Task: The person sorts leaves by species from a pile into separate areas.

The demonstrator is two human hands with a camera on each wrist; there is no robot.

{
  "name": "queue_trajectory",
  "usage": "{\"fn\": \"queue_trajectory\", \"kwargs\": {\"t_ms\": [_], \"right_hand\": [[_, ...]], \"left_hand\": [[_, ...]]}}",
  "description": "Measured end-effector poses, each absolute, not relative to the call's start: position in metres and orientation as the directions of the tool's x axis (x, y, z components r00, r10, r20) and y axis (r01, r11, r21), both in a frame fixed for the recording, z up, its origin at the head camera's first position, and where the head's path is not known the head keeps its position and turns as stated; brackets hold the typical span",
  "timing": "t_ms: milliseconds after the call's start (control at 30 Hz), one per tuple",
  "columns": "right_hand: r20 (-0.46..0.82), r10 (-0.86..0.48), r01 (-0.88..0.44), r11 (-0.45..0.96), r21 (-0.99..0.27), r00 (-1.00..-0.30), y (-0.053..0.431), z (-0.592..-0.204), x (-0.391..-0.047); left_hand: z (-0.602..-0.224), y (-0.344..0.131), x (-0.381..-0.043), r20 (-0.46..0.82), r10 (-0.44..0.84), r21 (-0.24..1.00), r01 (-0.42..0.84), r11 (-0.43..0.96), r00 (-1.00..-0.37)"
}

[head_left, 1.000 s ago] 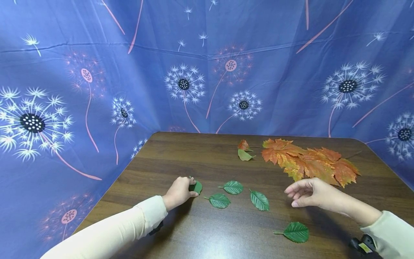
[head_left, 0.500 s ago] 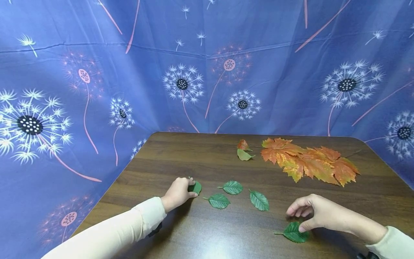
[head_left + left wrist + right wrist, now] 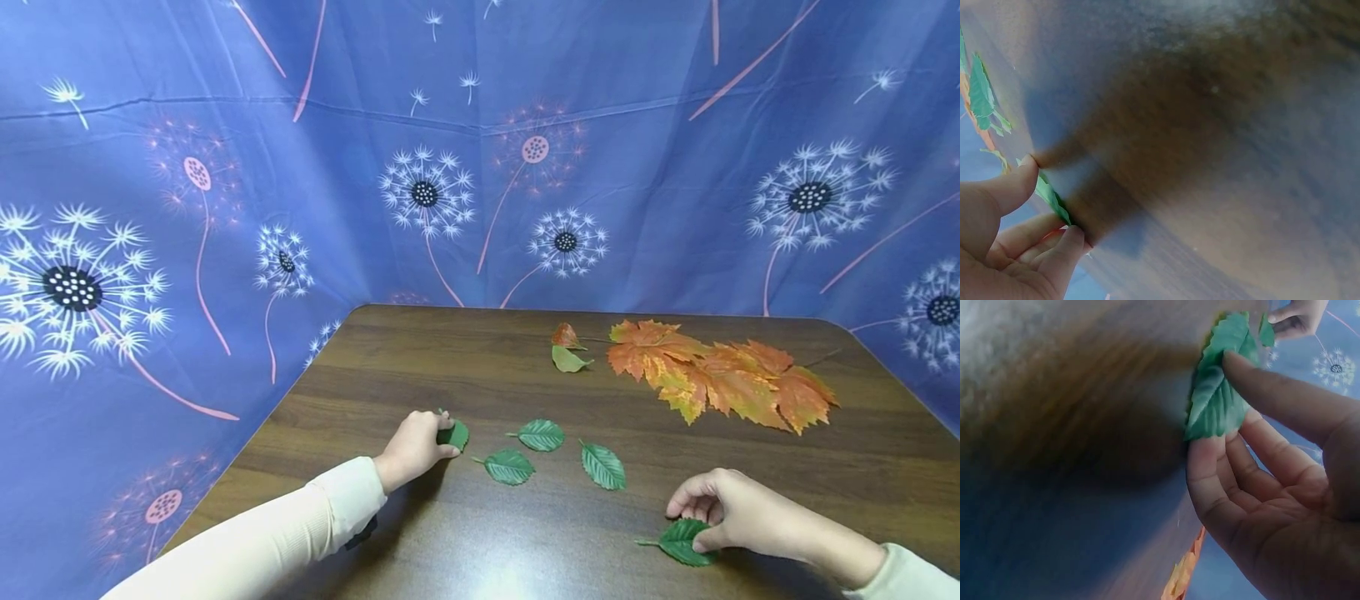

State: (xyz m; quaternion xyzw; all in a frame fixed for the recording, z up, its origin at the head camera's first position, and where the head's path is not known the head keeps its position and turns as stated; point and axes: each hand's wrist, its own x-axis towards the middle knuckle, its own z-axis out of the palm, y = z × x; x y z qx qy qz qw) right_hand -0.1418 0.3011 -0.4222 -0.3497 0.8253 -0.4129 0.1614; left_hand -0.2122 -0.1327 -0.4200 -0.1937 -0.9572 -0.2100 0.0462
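Green left-side leaf (image 3: 455, 434) on bench (image 3: 390, 358) | I see left hand (image 3: 411, 451) pinching it | near-right leaf (image 3: 679, 543) on bench, right hand (image 3: 742, 517) pinches it, thumb on top | three loose leaves (image 3: 508, 467) lie between

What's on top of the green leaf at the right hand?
The thumb of the right hand lies over part of the leaf; the patch beneath it is covered.

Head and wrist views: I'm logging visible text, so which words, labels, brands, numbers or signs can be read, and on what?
None can be read.
Dandelion-print cloth: printed pictures only.
Wood-grain table, green leaves and orange maple leaves: no lettering visible.
Dark object under the left cuff: too small and dark to tell.
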Motion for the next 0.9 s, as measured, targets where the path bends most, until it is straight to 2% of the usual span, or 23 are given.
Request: {"fn": "queue_trajectory", "kwargs": {"t_ms": [200, 533, 733, 900], "right_hand": [[0.039, -0.694, -0.454, 0.426, -0.783, -0.719, 0.299, -0.423, -0.140], [-0.011, -0.657, -0.354, 0.419, -0.836, -0.753, 0.303, -0.417, -0.148], [-0.004, -0.670, -0.306, 0.343, -0.888, -0.742, 0.303, -0.421, -0.149], [0.043, -0.672, -0.321, 0.296, -0.900, -0.739, 0.304, -0.420, -0.150]], "left_hand": [[-0.420, -0.133, -0.212, 0.163, 0.346, 0.381, 0.382, 0.842, -0.924], [-0.421, -0.134, -0.211, 0.173, 0.343, 0.368, 0.384, 0.847, -0.923], [-0.419, -0.134, -0.211, 0.178, 0.351, 0.371, 0.393, 0.841, -0.919], [-0.419, -0.133, -0.211, 0.173, 0.353, 0.369, 0.393, 0.842, -0.919]]}}
